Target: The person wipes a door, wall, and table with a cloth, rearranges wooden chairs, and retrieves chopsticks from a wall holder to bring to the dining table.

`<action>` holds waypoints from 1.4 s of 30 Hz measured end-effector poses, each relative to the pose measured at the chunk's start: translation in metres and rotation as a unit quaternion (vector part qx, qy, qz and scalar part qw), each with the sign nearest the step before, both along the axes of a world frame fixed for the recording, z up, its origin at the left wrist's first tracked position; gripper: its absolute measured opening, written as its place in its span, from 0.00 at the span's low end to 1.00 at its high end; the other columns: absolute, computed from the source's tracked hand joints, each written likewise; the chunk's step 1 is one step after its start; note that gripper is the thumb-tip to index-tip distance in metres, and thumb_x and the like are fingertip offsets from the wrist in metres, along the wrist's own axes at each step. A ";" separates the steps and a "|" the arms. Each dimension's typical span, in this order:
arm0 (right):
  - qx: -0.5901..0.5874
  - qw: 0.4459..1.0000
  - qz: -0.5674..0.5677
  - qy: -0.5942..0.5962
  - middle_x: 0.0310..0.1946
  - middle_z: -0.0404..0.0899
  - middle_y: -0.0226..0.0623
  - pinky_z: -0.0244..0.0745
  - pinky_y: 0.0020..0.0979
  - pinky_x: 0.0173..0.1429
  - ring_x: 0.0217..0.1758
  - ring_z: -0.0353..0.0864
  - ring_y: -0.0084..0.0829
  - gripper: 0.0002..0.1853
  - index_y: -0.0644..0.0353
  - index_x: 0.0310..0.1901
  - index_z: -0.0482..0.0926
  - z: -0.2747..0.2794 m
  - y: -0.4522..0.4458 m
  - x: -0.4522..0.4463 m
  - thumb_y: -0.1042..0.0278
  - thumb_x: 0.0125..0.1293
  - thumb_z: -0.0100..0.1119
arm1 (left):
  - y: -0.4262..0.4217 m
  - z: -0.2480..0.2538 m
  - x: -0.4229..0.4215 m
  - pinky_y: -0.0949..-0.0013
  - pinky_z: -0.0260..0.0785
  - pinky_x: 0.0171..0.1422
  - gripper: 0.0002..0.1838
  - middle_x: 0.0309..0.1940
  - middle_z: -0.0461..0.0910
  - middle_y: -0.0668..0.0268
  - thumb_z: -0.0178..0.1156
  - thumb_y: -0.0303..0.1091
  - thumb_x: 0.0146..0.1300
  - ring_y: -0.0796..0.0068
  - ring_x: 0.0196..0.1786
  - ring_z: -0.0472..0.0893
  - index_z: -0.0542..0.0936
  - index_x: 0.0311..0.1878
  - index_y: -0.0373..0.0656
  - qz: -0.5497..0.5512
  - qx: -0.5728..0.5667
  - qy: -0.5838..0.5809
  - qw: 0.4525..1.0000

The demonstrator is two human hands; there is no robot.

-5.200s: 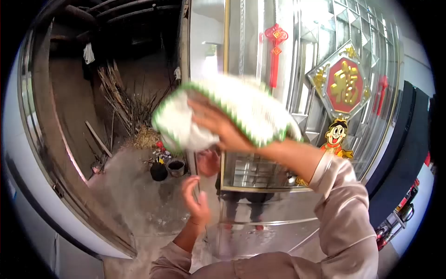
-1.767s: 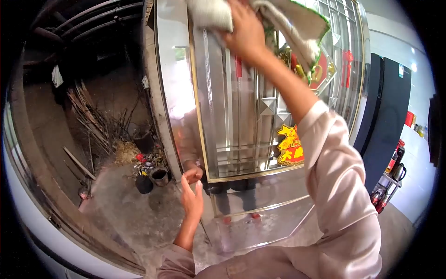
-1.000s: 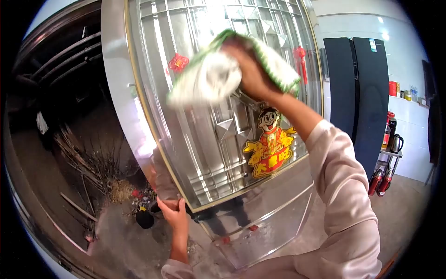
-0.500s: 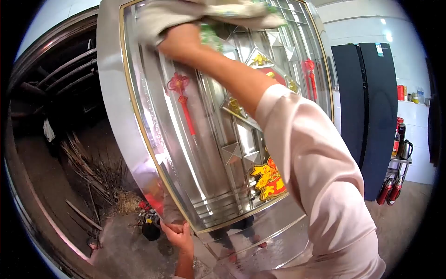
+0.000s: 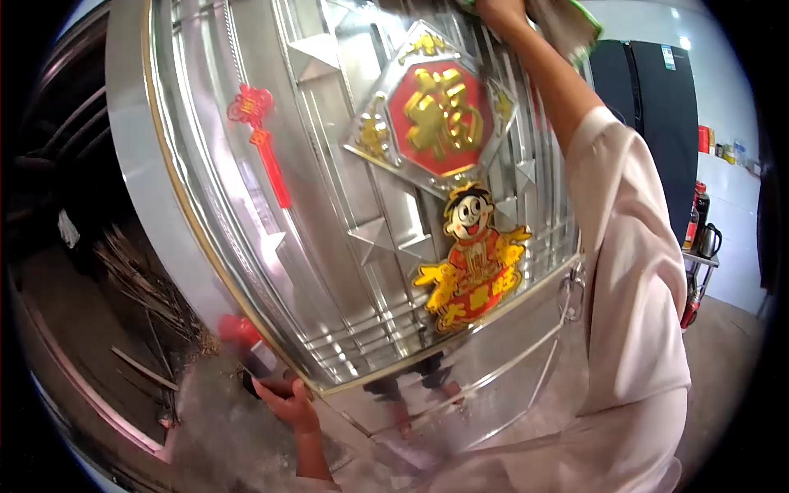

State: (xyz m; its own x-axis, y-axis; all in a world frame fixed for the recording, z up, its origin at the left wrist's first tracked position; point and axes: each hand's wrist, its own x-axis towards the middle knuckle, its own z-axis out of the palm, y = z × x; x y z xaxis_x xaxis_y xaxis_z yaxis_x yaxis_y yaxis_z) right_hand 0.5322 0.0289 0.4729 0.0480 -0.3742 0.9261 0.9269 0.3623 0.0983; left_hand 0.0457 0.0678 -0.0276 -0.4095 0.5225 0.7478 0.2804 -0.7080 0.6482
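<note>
A shiny metal door [image 5: 329, 271] with raised ridges and a gold-coloured border fills the middle of the view, tilted in the wide lens. My left hand [image 5: 289, 404] is low at its left edge, fingers and thumb closed around that edge. High up near the top of the frame, my right hand [image 5: 500, 11] grips a pale cloth [image 5: 569, 31] with a green border, held against the door's upper right. Below it on the door are a red and gold octagonal emblem [image 5: 440, 119], a cartoon figure sticker [image 5: 472, 263] and a red knot decoration [image 5: 261, 144].
At the left lies a dark space with a bundle of sticks [image 5: 144, 275] on the floor. A dark refrigerator [image 5: 670, 123] stands at the right, beside a small rack with a kettle [image 5: 708, 241] and bottles. A ring handle [image 5: 571, 292] hangs at the door's lower right.
My right hand has swept the cloth from the door's upper left to its upper right, uncovering the emblem and cartoon sticker. The left hand stays at the door edge, while the view has shifted.
</note>
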 end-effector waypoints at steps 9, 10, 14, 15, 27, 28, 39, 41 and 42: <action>-0.145 0.956 0.253 -0.020 0.50 0.75 0.36 0.66 0.30 0.60 0.55 0.72 0.28 0.21 0.62 0.56 0.72 -0.176 0.007 0.003 0.65 0.61 0.59 | -0.007 0.004 0.005 0.73 0.66 0.34 0.40 0.41 0.66 0.65 0.61 0.36 0.58 0.78 0.34 0.68 0.52 0.68 0.35 0.016 0.015 0.011 1.000; -0.161 0.949 0.268 -0.039 0.52 0.75 0.38 0.64 0.31 0.61 0.57 0.72 0.30 0.22 0.62 0.56 0.72 -0.187 -0.002 -0.016 0.65 0.62 0.58 | -0.007 0.005 0.004 0.72 0.66 0.35 0.40 0.42 0.66 0.65 0.61 0.37 0.58 0.78 0.35 0.68 0.52 0.67 0.36 0.031 0.026 0.031 0.999; -0.205 0.970 0.077 -0.107 0.62 0.66 0.49 0.59 0.38 0.67 0.65 0.66 0.44 0.24 0.55 0.59 0.71 -0.228 -0.004 -0.067 0.59 0.62 0.57 | 0.002 0.002 -0.001 0.78 0.63 0.28 0.40 0.29 0.67 0.69 0.60 0.25 0.56 0.83 0.26 0.67 0.48 0.68 0.37 0.001 0.024 0.011 1.000; -0.215 0.968 0.040 -0.126 0.62 0.65 0.50 0.62 0.39 0.65 0.64 0.67 0.47 0.25 0.52 0.60 0.70 -0.239 -0.008 -0.079 0.57 0.61 0.57 | -0.001 0.005 0.000 0.78 0.63 0.27 0.40 0.29 0.67 0.69 0.60 0.25 0.56 0.83 0.25 0.67 0.48 0.68 0.37 0.005 0.030 0.024 0.999; -0.334 0.942 0.016 -0.024 0.57 0.71 0.53 0.70 0.42 0.59 0.62 0.69 0.50 0.32 0.61 0.56 0.73 -0.513 -0.022 -0.143 0.79 0.42 0.59 | -0.006 0.013 -0.001 0.79 0.64 0.30 0.43 0.25 0.70 0.68 0.66 0.33 0.57 0.82 0.25 0.69 0.48 0.66 0.31 0.047 0.039 0.091 0.994; -0.350 0.936 0.016 -0.029 0.56 0.72 0.51 0.72 0.42 0.57 0.60 0.71 0.49 0.32 0.60 0.55 0.73 -0.533 -0.029 -0.159 0.80 0.40 0.59 | -0.010 0.017 0.003 0.79 0.63 0.30 0.45 0.25 0.71 0.68 0.67 0.38 0.57 0.82 0.25 0.68 0.48 0.67 0.30 0.016 0.038 0.057 0.997; -0.512 0.752 0.366 -0.194 0.63 0.60 0.50 0.59 0.36 0.68 0.65 0.62 0.49 0.42 0.58 0.68 0.56 -0.580 -0.016 -0.335 0.88 0.46 0.51 | -0.002 0.009 -0.011 0.74 0.68 0.40 0.42 0.35 0.73 0.65 0.64 0.40 0.59 0.77 0.34 0.73 0.51 0.67 0.31 -0.004 -0.014 0.060 0.998; -0.573 0.699 0.388 -0.178 0.63 0.59 0.49 0.56 0.35 0.70 0.66 0.61 0.48 0.42 0.58 0.68 0.55 -0.580 -0.020 -0.313 0.89 0.47 0.49 | 0.007 0.001 -0.017 0.71 0.67 0.45 0.40 0.42 0.70 0.63 0.63 0.40 0.60 0.74 0.39 0.71 0.51 0.67 0.33 0.019 -0.035 0.075 0.996; -0.621 0.656 0.407 -0.134 0.63 0.60 0.49 0.55 0.34 0.70 0.66 0.61 0.47 0.41 0.58 0.68 0.56 -0.572 -0.035 -0.292 0.89 0.48 0.49 | 0.007 0.000 -0.017 0.69 0.66 0.49 0.40 0.46 0.68 0.61 0.62 0.42 0.61 0.70 0.44 0.70 0.51 0.67 0.32 0.001 -0.050 0.066 0.997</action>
State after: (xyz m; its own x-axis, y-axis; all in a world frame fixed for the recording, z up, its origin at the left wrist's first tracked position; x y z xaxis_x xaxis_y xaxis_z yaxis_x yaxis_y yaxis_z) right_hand 0.2403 -0.0063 -0.0993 -0.4626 0.7263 0.5084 0.3863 0.6813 -0.6217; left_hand 0.0284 0.0749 -0.0281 -0.3120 0.5963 0.7396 0.3696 -0.6410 0.6727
